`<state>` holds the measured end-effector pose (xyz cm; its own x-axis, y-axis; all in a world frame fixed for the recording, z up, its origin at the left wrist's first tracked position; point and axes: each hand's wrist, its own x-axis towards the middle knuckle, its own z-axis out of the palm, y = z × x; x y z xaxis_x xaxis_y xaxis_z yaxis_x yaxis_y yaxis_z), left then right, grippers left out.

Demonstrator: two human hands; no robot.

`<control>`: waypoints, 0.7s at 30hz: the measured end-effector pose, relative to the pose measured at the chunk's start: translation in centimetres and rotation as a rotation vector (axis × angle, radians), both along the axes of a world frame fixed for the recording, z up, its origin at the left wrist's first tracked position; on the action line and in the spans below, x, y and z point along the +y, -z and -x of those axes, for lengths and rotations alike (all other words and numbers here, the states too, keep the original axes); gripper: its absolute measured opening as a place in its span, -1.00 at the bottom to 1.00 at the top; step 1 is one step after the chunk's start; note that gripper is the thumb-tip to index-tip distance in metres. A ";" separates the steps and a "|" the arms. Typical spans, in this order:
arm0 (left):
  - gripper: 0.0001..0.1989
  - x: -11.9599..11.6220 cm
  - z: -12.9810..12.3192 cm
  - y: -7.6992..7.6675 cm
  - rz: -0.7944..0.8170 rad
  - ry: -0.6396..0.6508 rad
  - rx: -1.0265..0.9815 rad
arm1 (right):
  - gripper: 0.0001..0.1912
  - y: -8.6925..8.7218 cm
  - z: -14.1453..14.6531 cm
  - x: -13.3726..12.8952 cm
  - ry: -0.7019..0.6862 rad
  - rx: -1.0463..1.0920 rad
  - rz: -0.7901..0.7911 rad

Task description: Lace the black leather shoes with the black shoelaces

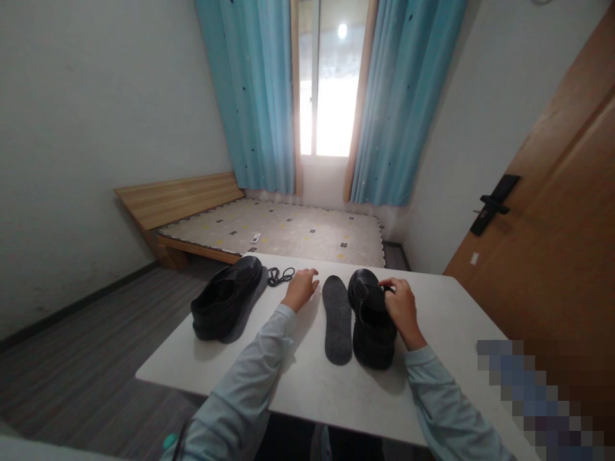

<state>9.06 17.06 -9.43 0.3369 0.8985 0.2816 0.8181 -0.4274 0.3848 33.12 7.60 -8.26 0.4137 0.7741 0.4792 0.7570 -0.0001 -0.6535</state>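
Observation:
My right hand (402, 308) is at the upper of a black shoe (377, 342), its fingers closed on the shoe near the tongue. What exactly the fingertips pinch is too small to make out. To the left of that shoe a dark grey insole (337, 323) lies flat on the white table (307, 390). Over the table, my left hand (300, 290) has its fingers apart and holds nothing. It is between the insole and a coiled black shoelace (280, 276). A second black shoe (223, 298) stands farther left, with another grey insole (247, 314) partly hidden along its right side.
Beyond the table is a bed (298, 227) with a patterned mattress, a small white object (255, 237) lying on it. Blue curtains (398, 102) frame a bright window (331, 96). At right is a wooden door (552, 211); a pixelated patch covers the lower right corner.

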 end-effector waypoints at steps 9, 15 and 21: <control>-0.71 -0.1 4.6 -1.4 0.086 -0.417 0.297 | -0.71 -0.3 -0.1 0.3 -0.018 0.081 -0.022; -0.67 0.3 5.3 -0.8 0.169 -0.462 0.294 | -0.62 -0.3 -0.6 0.6 -0.001 0.126 -0.070; -0.67 0.4 5.4 -0.5 0.176 -0.483 0.275 | -0.62 -0.2 -0.5 0.7 -0.012 0.114 -0.105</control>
